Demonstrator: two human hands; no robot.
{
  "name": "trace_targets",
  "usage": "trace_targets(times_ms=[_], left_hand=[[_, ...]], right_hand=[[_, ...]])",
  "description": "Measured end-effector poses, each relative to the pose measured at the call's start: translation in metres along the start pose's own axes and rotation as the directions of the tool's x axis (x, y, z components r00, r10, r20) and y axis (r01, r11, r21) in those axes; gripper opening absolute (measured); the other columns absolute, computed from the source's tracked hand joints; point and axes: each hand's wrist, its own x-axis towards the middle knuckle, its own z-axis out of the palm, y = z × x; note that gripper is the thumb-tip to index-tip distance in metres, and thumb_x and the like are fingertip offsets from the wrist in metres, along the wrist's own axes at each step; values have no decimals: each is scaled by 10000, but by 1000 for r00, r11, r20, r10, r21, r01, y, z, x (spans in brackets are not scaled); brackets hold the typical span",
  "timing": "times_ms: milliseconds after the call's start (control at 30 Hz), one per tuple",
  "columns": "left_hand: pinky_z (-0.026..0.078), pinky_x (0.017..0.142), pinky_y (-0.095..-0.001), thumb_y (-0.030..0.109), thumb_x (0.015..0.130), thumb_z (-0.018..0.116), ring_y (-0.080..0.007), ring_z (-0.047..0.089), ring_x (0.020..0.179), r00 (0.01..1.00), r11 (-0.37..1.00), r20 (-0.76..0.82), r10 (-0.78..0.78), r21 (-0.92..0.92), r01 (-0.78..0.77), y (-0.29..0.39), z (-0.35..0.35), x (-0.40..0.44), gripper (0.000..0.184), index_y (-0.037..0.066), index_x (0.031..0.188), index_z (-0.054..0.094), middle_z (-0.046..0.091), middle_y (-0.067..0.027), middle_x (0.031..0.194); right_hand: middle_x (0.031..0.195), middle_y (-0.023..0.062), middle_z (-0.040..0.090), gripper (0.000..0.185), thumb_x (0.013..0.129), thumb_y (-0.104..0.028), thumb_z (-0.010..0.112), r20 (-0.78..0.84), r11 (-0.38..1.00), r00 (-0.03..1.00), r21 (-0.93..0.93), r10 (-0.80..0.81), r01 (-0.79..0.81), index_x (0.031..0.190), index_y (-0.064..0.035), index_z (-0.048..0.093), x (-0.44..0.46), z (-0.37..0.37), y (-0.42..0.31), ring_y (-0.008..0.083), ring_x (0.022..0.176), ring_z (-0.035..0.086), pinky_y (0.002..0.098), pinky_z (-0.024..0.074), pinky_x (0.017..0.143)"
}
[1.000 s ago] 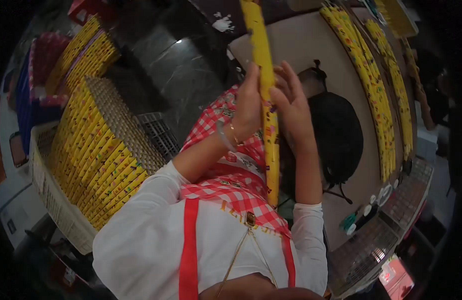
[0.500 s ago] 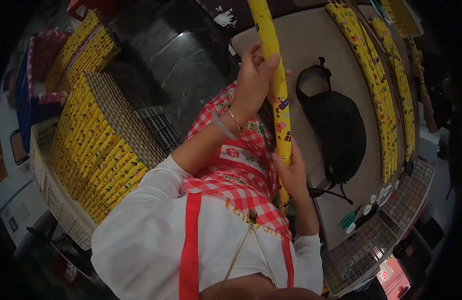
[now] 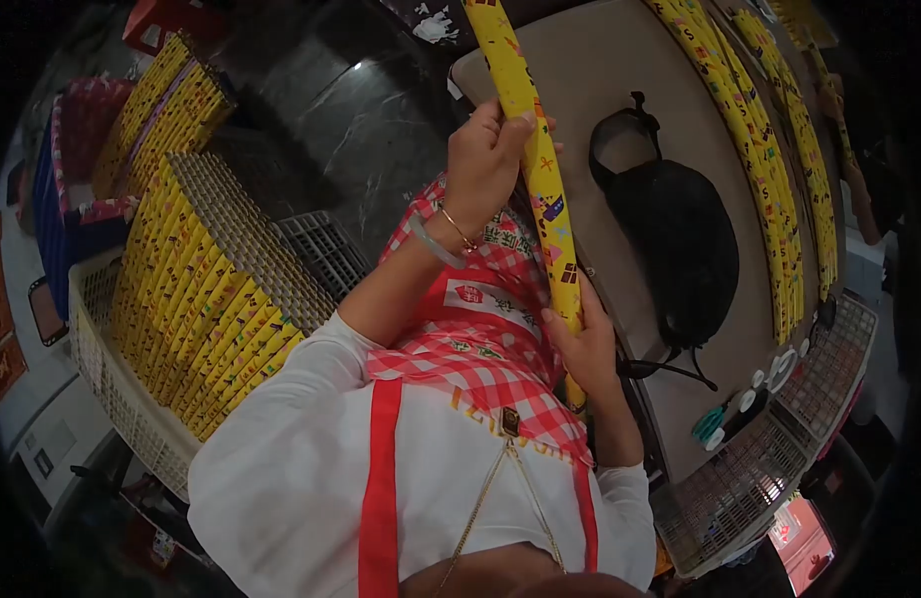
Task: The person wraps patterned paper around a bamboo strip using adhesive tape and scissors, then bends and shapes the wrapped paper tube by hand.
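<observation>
A long roll of yellow patterned wrapping paper [image 3: 548, 204] crosses in front of my body, its top end running past the upper edge of the view. My left hand [image 3: 488, 164] grips its upper part, thumb along the front and fingertips showing beyond the far side. Lower down, my right hand [image 3: 586, 344] is closed round the roll, near my apron [image 3: 470, 294]. The roll's lower end comes out below that hand, close to my waist.
A black bag [image 3: 670, 249] with straps lies on the grey-brown table [image 3: 610, 60]. More yellow rolls [image 3: 745, 130] line its far right. Teal-handled scissors [image 3: 709, 424] and white tape rolls [image 3: 782, 369] lie near a wire basket [image 3: 725, 508]. A pale crate [image 3: 107, 339] holds many stacked rolls.
The upper end of the roll has tipped to the left, and my left hand has moved slightly left with it. My right hand keeps its hold. The view has shifted a little.
</observation>
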Motion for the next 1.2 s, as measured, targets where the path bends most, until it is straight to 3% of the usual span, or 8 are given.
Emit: trace_targets(times_ms=[267, 467, 500, 567, 700, 900, 967, 1200], left_hand=[[467, 577, -254, 225, 880, 532, -97, 586, 631, 983, 965, -137, 124, 247, -87, -19, -20, 6, 305, -78, 879, 566, 635, -110, 732], [481, 585, -253, 294, 911, 489, -126, 601, 630, 966, 903, -114, 231, 396, -169, -7, -21, 1, 368, -67, 936, 557, 627, -100, 727], [481, 585, -253, 294, 911, 489, -126, 601, 630, 966, 903, -115, 231, 395, -169, -2, -22, 2, 368, -67, 936, 557, 627, -100, 727], [507, 595, -251, 364, 931, 437, -151, 619, 634, 981, 998, -192, 26, -59, -38, 13, -23, 4, 430, -48, 990, 545, 624, -91, 739], [517, 621, -262, 421, 939, 375, -163, 628, 679, 992, 997, -97, 75, 10, -74, 22, -29, 2, 487, -29, 1028, 535, 626, -98, 843], [531, 674, -265, 285, 924, 473, -164, 624, 811, 998, 991, 14, -56, -120, 58, 12, -19, -13, 410, -41, 1168, 421, 584, -122, 1001], [531, 694, -261, 171, 892, 521, -150, 618, 836, 998, 997, -18, 68, 31, -67, 10, -12, -15, 363, -49, 1166, 431, 596, -104, 989], [539, 744, -307, 114, 893, 476, -240, 635, 879, 987, 999, 155, -39, 38, 33, 12, -20, -13, 313, -68, 1147, 446, 597, -169, 1038]], right_hand=[[1123, 152, 560, 570, 796, -68, 627, 62, 988, 990, 83, 128, -133, 1292, 27, 363, -6, 0, -1, 159, 1004, 545, 292, 431, 864], [1116, 132, 561, 569, 789, -65, 628, 67, 985, 992, 132, 103, -111, 1290, 23, 372, -7, 3, 0, 153, 992, 543, 287, 427, 865], [1109, 126, 564, 570, 786, -65, 631, 67, 979, 990, 153, 123, -133, 1289, 21, 376, -7, 3, 1, 151, 987, 544, 285, 426, 864], [1096, 121, 571, 571, 783, -66, 634, 72, 978, 988, 146, 138, -147, 1288, 18, 380, -12, 0, 8, 146, 980, 545, 284, 428, 860], [1059, 106, 589, 573, 776, -69, 643, 53, 981, 990, 134, 131, -137, 1283, 15, 391, -14, 1, 11, 135, 958, 550, 281, 433, 849], [1046, 96, 592, 567, 775, -57, 640, 35, 966, 979, 159, 199, -202, 1285, -6, 398, -10, 2, 8, 115, 903, 562, 264, 454, 803], [1042, 96, 592, 566, 776, -56, 638, 24, 973, 982, 134, 185, -186, 1286, -10, 398, -12, 2, 9, 112, 897, 562, 261, 457, 792], [1039, 103, 593, 570, 772, -59, 642, 7, 990, 993, 81, 119, -119, 1285, -12, 399, -17, 1, 14, 126, 902, 569, 265, 459, 793]])
